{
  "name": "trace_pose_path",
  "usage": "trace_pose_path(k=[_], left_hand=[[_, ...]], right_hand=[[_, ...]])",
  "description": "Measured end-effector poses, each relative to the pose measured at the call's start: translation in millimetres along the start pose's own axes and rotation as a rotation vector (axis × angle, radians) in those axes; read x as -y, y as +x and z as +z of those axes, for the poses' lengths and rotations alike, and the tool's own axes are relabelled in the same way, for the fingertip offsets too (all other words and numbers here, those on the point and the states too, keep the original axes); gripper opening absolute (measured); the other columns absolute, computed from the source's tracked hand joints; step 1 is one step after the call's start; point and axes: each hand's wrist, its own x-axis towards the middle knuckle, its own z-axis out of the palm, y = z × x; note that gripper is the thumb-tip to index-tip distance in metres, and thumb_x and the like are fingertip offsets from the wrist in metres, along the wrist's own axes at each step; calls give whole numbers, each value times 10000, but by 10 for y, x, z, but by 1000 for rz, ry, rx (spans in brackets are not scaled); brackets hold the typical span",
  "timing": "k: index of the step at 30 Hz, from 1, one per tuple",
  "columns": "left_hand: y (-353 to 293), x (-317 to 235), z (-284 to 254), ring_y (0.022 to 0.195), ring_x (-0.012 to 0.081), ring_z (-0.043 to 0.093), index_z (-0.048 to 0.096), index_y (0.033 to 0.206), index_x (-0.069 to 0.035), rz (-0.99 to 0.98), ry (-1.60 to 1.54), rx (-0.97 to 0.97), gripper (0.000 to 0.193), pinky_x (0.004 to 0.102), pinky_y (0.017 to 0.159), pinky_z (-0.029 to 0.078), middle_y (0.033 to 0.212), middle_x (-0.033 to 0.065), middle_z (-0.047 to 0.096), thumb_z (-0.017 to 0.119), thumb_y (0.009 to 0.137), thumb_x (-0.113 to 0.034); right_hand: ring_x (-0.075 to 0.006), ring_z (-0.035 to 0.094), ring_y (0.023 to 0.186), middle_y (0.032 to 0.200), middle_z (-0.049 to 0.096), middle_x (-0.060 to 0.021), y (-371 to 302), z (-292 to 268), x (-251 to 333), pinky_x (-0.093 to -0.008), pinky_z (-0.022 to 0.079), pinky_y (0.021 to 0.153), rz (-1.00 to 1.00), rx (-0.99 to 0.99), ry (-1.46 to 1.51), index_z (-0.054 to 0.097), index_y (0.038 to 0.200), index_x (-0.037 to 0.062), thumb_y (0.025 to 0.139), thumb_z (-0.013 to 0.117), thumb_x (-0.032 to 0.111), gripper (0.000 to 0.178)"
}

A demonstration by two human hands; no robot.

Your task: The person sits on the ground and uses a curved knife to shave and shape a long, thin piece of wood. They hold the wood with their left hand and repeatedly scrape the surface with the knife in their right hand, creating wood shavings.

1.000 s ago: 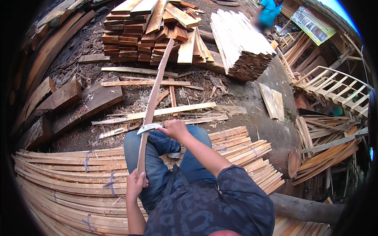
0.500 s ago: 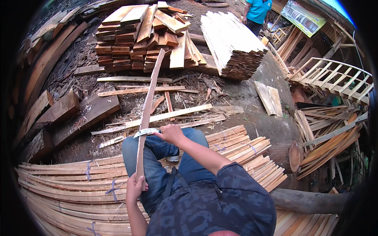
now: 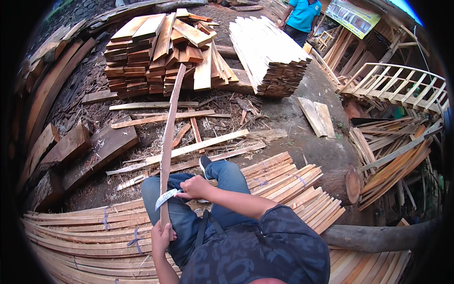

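Note:
A long, rough-edged wooden strip (image 3: 169, 137) slants up and away from my lap, its lower end gripped in my left hand (image 3: 162, 235). My right hand (image 3: 194, 187) is closed round the handle of a knife. The knife's pale, broad, curved blade (image 3: 165, 198) lies across the strip, a short way above my left hand. Most of the handle is hidden in my fingers. Under the strip is my jeans-clad left thigh (image 3: 153, 191).
Tied bundles of wooden strips (image 3: 90, 227) lie around where I sit. Ahead stand a stack of thick boards (image 3: 135, 61) and a pile of pale slats (image 3: 269, 52). Scrap strips (image 3: 189, 147) litter the ground. Behind the slats stands a person in a blue shirt (image 3: 302, 16).
My right hand has drawn the knife down the strip toward my left hand. The blade has tilted more. My right foot now shows farther out, and the whole view has shifted slightly.

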Motion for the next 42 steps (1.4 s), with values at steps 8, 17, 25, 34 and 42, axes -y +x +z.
trace_pose_path(k=[8, 17, 25, 34, 42], left_hand=[[-32, -31, 71, 539, 137, 608, 541, 980, 3, 32, 8, 1, 144, 267, 494, 534, 646, 76, 592, 502, 966, -135], [-199, -141, 16, 542, 105, 582, 561, 987, 27, 24, 71, -87, 155, 251, 510, 515, 640, 57, 577, 497, 966, -113], [-165, -219, -67, 570, 97, 586, 579, 1081, 32, -41, 57, -21, 220, 250, 560, 508, 645, 43, 595, 542, 960, -148], [-63, -184, -6, 565, 133, 628, 580, 983, 48, -38, 109, -21, 204, 275, 554, 506, 627, 77, 627, 558, 949, -152], [-90, -183, -37, 565, 127, 629, 598, 1017, 46, -7, 118, -50, 204, 272, 554, 510, 617, 76, 620, 551, 952, -141]], right_hand=[[-313, 633, 507, 549, 608, -142, 210, -199, -591, -411, 508, 481, 358, -208, -22, 638, 613, 64, 877, 496, 649, 657], [-288, 644, 518, 553, 614, -113, 456, -216, -653, -406, 499, 471, 274, -236, -133, 629, 622, 74, 855, 492, 683, 666], [-279, 632, 503, 569, 606, -104, 2, -104, -119, -405, 494, 457, -69, -20, -38, 570, 666, 85, 855, 585, 587, 536], [-307, 648, 528, 549, 607, -139, 594, -144, -517, -392, 507, 461, 179, -90, -200, 598, 650, 62, 890, 509, 615, 610], [-299, 631, 507, 505, 567, -110, 661, -237, -643, -407, 500, 459, 133, -107, -200, 553, 645, 76, 882, 550, 587, 563]])
